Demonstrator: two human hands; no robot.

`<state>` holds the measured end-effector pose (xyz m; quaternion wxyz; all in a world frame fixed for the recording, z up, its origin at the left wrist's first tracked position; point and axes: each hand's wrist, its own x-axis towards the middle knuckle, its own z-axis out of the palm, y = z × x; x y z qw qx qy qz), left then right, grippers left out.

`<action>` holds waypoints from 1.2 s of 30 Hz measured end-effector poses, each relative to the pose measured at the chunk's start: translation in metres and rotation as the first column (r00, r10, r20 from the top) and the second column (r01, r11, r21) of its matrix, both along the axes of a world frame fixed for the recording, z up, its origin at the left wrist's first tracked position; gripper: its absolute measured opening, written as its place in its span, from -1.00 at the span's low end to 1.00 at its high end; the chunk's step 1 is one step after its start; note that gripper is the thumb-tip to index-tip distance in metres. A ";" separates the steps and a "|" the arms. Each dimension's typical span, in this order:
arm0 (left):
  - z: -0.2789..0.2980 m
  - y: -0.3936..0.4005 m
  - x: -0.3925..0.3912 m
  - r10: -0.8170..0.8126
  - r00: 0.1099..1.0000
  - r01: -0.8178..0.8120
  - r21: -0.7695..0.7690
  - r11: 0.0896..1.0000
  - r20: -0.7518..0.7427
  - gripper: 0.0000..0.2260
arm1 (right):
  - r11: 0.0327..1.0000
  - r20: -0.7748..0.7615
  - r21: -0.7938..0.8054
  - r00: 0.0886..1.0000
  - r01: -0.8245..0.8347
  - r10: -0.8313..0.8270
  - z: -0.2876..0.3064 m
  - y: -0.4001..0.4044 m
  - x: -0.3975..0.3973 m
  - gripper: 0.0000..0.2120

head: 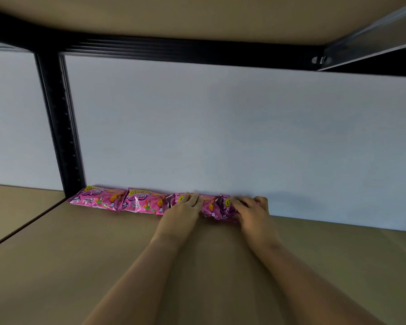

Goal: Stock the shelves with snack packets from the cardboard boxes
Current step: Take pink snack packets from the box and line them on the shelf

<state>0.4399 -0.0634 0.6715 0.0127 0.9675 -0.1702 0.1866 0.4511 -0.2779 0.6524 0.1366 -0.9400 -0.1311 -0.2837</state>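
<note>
**Both hands on packets at shelf back**

Head view: brown shelf [80,266] fills the lower half, white back panel [220,127] behind it, black upright [56,127] at 9 o'clock, upper shelf board [174,15] at 12 o'clock. Four pink packets lie in a row along the back edge, touching the panel, around 6–7 o'clock of centre. First packet [97,198] next to the upright, second packet [143,201] just beside it. Left hand [185,207] rests flat, fingers straight, on third packet [171,200]. Right hand [251,208] lies on fourth packet [223,209], fingers bent over its far end; whether it grips, cannot tell. Hands apart, both forearms reaching in from 5–6 o'clock.
</note>
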 end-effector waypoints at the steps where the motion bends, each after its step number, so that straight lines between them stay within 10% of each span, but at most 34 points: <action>1: 0.000 0.002 -0.001 -0.016 1.000 0.016 -0.006 1.000 -0.027 -0.51 | 1.000 0.017 -0.001 1.000 0.008 -0.008 -0.002 0.000 0.001 -0.52; 12: 0.008 0.021 -0.015 -0.042 0.992 0.022 0.161 0.987 0.123 -0.36 | 0.996 0.029 -0.054 0.997 0.068 -0.066 0.009 0.001 -0.019 -0.41; 24: 0.010 0.007 -0.018 0.037 0.999 -0.038 0.044 0.998 0.005 -0.41 | 0.974 -0.127 -0.182 0.979 0.134 -0.158 0.032 0.019 -0.029 -0.42; 36: 0.002 0.005 -0.076 -0.075 0.996 0.080 -0.133 0.988 0.037 -0.48 | 0.997 0.042 -0.081 0.999 0.018 -0.015 0.010 0.008 -0.058 -0.42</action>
